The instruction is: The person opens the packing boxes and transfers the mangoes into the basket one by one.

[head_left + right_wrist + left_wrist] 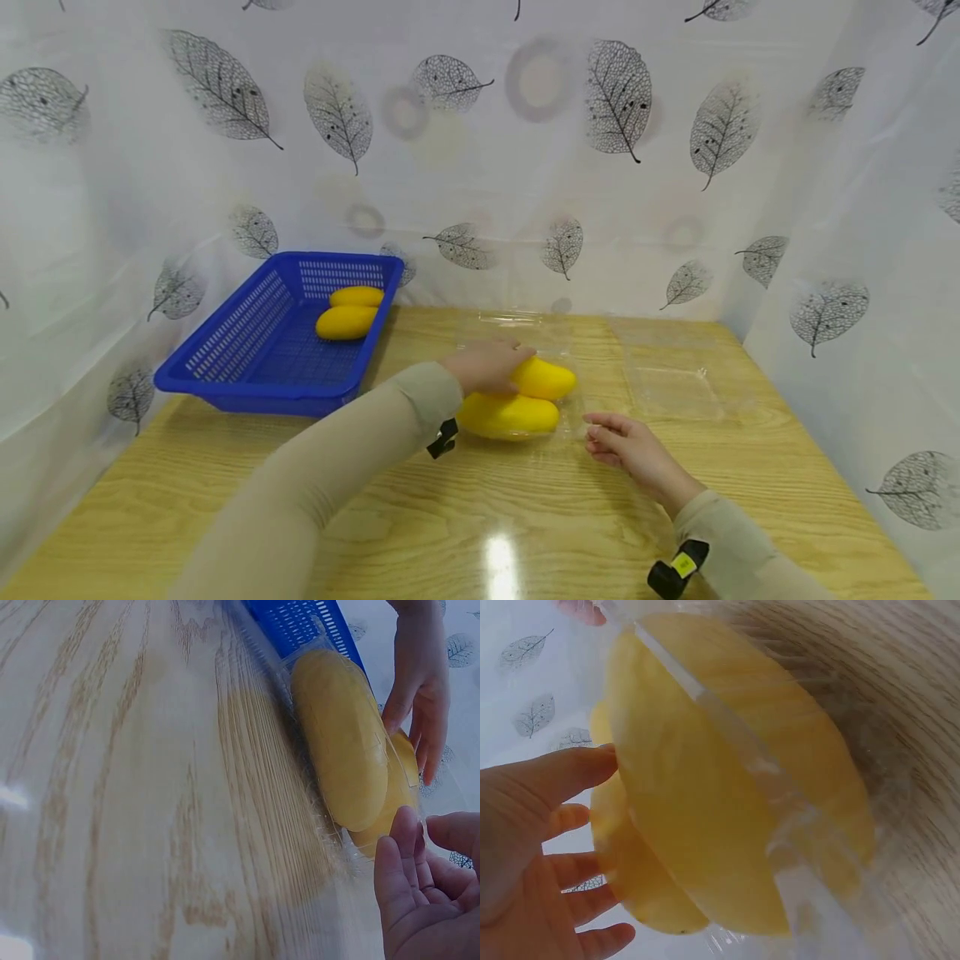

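Note:
Two yellow mangoes lie side by side in a clear plastic box at mid-table. My left hand (pixel 489 365) reaches over the back mango (pixel 546 379), its thumb on the near side and fingers along the far side. Nearer me lies the front mango (pixel 508 416); in the left wrist view it covers part of the back one, and a clear plastic rim (pixel 739 739) crosses it. At the box's right edge, my right hand (pixel 628 452) has thumb and fingertips close together on the clear plastic. In the right wrist view its fingers (pixel 401 862) are bent.
A blue slatted basket (pixel 258 392) stands at the left with two more mangoes (pixel 348 322) inside. Another clear plastic box (pixel 675 392) lies at the right on the wooden table (pixel 420 517). A leaf-printed curtain (pixel 480 192) hangs behind and at both sides.

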